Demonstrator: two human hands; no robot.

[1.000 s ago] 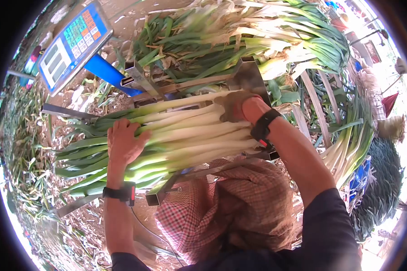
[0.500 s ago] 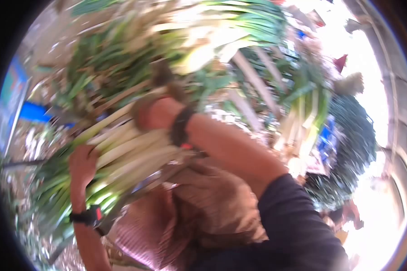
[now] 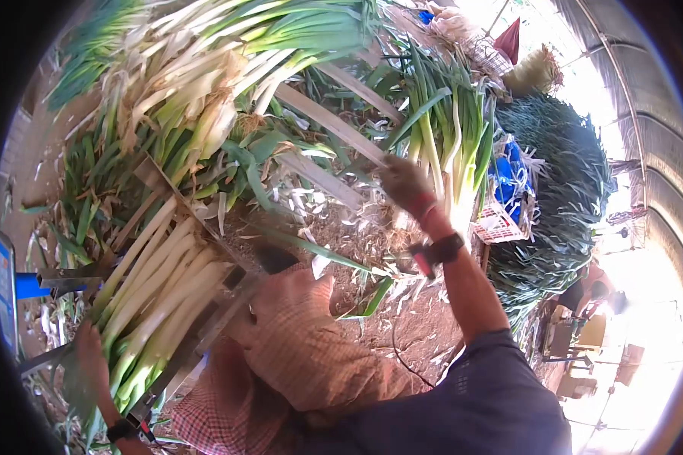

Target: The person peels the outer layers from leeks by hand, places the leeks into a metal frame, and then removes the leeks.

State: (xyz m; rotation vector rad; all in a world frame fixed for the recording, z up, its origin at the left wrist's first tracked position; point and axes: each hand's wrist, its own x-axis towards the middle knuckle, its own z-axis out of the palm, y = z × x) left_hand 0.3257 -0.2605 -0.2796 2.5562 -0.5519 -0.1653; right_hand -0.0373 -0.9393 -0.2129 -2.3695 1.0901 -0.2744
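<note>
Long white stalks with green leaves form a bundle [image 3: 155, 284] on a metal frame [image 3: 212, 326] at the lower left. My left hand [image 3: 91, 360] is beside the bundle's leafy side, its fingers blurred and partly hidden. Out to the right, my right hand [image 3: 406, 184], seemingly in a brownish glove, is blurred near the end of a metal bar and beside an upright bunch of green-leaved stalks [image 3: 451, 140]. Whether it grips anything is not clear. Loose trimmed stalks [image 3: 205, 83] are heaped at the top left.
Leafy scraps [image 3: 250, 163] lie among metal bars [image 3: 330, 121]. A red-and-white crate [image 3: 501, 220] with blue material stands at the right, before a large green leafy pile [image 3: 554, 174]. A blue-edged panel [image 3: 4, 292] is far left. Another person [image 3: 584, 292] is in the right background.
My right hand has moved off the bundle and out to the right. The view has shifted, and my left hand now appears lower and farther left beside the leaves.
</note>
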